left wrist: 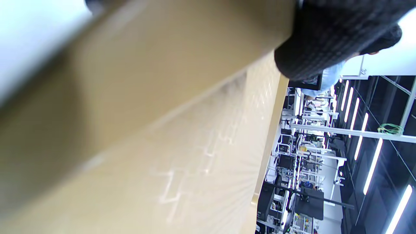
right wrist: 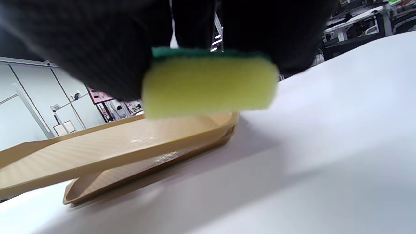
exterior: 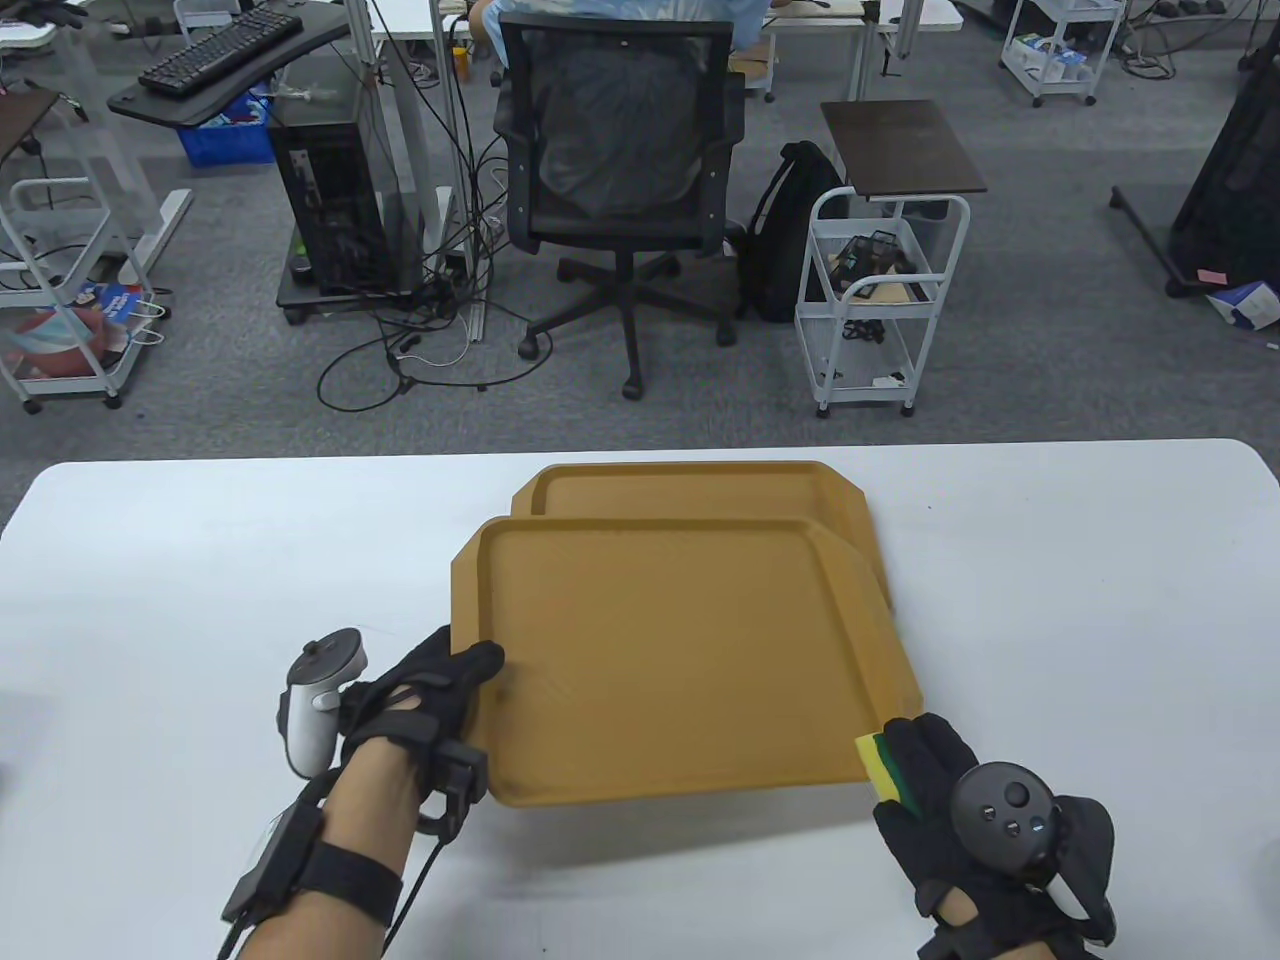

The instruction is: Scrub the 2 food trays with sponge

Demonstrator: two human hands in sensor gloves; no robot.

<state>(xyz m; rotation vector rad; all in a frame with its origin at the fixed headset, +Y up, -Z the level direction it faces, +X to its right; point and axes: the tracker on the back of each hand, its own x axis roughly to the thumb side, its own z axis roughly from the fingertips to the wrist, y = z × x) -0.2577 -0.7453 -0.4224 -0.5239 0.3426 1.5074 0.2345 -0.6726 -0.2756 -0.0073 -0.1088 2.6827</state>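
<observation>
Left grip (exterior: pixel 440 690) on tray (exterior: pixel 690 660) (unlabelled)

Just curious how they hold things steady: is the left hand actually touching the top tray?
Touching. In the table view the left hand grips the top tray at its left rim, thumb lying over the edge.

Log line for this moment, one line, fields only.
stage: pre-scrub | left hand: grips top tray at near-left edge, tilted over bottom tray | right hand: holds sponge at tray's near-right corner | table
</observation>
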